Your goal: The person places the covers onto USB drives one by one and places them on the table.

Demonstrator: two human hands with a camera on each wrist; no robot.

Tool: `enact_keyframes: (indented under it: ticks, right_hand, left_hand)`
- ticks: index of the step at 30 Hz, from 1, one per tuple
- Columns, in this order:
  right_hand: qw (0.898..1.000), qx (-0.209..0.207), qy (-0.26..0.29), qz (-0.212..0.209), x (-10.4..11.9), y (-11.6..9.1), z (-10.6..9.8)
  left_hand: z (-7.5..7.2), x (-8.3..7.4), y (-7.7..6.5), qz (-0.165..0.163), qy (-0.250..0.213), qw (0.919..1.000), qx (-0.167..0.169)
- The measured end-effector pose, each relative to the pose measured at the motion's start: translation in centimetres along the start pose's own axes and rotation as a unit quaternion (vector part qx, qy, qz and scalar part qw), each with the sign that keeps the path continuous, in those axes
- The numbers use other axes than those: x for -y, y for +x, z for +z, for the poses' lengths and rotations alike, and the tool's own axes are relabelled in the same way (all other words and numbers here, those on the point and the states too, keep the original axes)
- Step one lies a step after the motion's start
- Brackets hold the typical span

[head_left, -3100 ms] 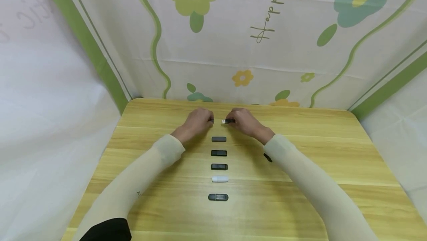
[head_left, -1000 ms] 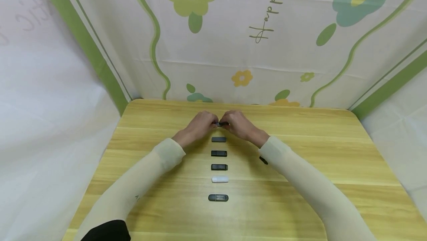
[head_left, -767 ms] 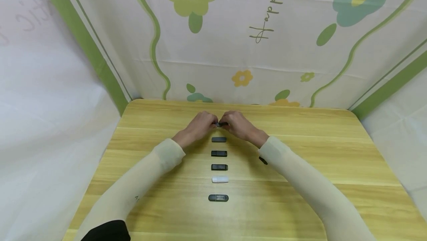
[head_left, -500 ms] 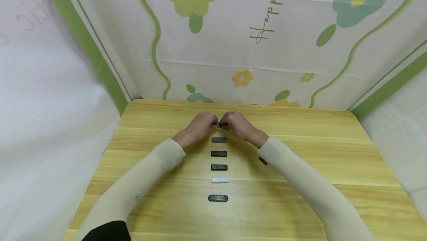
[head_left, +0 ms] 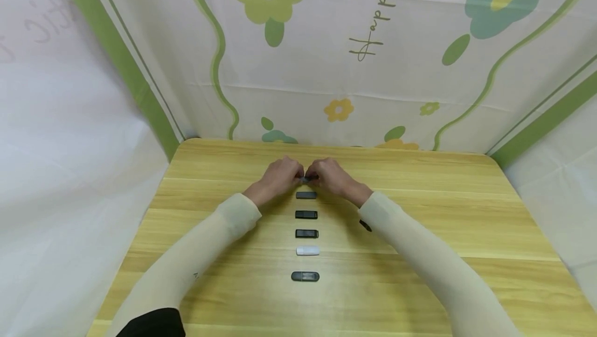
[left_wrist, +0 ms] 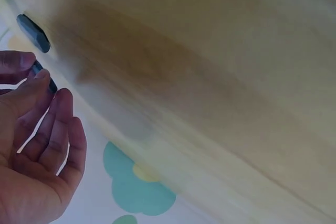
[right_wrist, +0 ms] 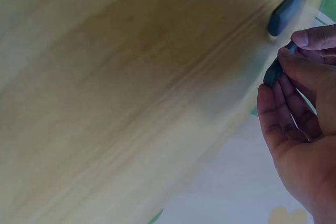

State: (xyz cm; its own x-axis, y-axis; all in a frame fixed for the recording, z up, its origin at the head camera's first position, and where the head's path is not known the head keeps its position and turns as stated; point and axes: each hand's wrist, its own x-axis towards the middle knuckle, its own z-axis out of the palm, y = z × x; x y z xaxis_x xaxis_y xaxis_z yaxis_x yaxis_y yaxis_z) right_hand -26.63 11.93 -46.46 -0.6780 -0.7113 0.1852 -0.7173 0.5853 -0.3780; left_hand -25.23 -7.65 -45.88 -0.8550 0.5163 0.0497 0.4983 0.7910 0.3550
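Close together near the table's far edge, my two hands meet at one small dark USB flash drive [head_left: 306,179]. My left hand [head_left: 280,176] pinches its left end, where the cap is, between thumb and fingertips. The other end is pinched by my right hand [head_left: 332,177]; in the right wrist view the dark body of the drive [right_wrist: 273,72] shows between thumb and fingers. No metal plug shows between the hands, and the fingers hide much of the drive. Just nearer to me lies a grey USB flash drive [head_left: 306,195], flat on the table.
Below the grey drive, a column continues with two black USB drives [head_left: 306,214], a white one [head_left: 308,251] and a dark round-ended one [head_left: 305,276]. The wooden table [head_left: 420,202] ends at a flower-printed cloth [head_left: 298,67]. A small black object [head_left: 365,225] shows by the right cuff.
Three seconds ago the hands were apart, the right one holding the drive with its metal plug bare. They have come together, the plug is covered, and both have shifted slightly toward me.
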Motion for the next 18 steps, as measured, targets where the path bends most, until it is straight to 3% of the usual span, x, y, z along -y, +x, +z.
enact_keyframes:
  ticks: [18]
  right_hand:
    - [1.0, 0.025, -0.01, 0.007, 0.06, -0.13, 0.89]
  left_hand:
    - [0.53, -0.03, -0.36, -0.027, 0.011, 0.9994, 0.017]
